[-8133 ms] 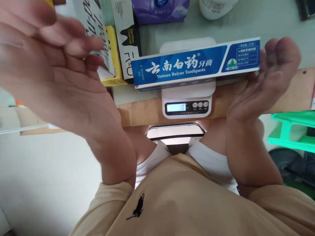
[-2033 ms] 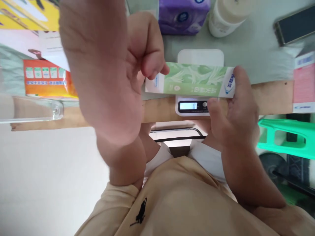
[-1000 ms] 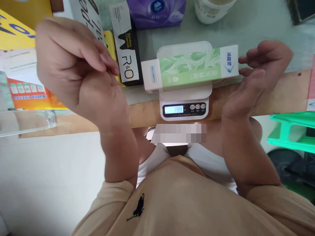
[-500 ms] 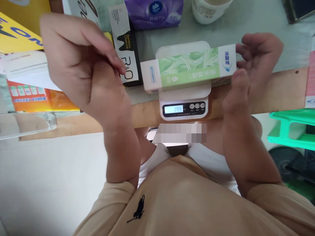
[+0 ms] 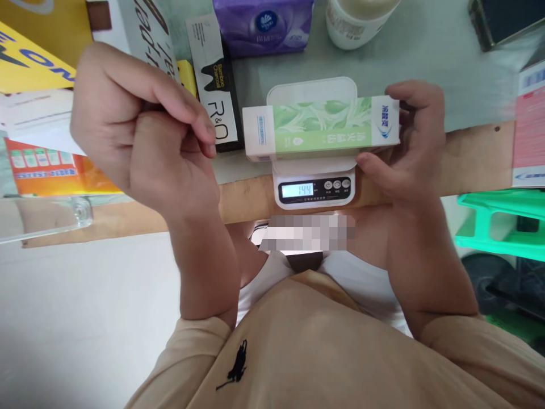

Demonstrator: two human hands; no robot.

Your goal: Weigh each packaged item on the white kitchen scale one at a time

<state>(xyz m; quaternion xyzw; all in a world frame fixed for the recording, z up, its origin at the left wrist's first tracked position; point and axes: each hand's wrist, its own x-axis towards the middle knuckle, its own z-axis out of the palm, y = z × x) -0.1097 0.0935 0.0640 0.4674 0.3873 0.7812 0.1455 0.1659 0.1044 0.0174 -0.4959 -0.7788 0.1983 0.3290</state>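
A green-and-white toothpaste box (image 5: 323, 124) lies across a white kitchen scale (image 5: 313, 165), whose lit display reads about 144. My right hand (image 5: 415, 133) is around the box's right end, thumb near the lower edge and index finger near the upper corner. Its fingers are apart, and I cannot see firm contact. At the left my left hand (image 5: 147, 130) hovers in the air, fingers curled in with nothing visible in them. Beyond its fingertips stands a black-and-white box (image 5: 219, 85) marked R&O.
A purple tissue pack (image 5: 264, 28) and a white tub (image 5: 357, 23) sit at the back. Yellow packaging (image 5: 38, 45) and an orange pack (image 5: 55, 170) crowd the left. A pink box (image 5: 530, 130) is at the right, a dark phone-like object (image 5: 506, 23) behind. A green stool (image 5: 498, 224) stands below the table edge.
My right hand has moved left and closed in around the box's right end. My left hand stays raised with fingers curled. The box remains on the scale.
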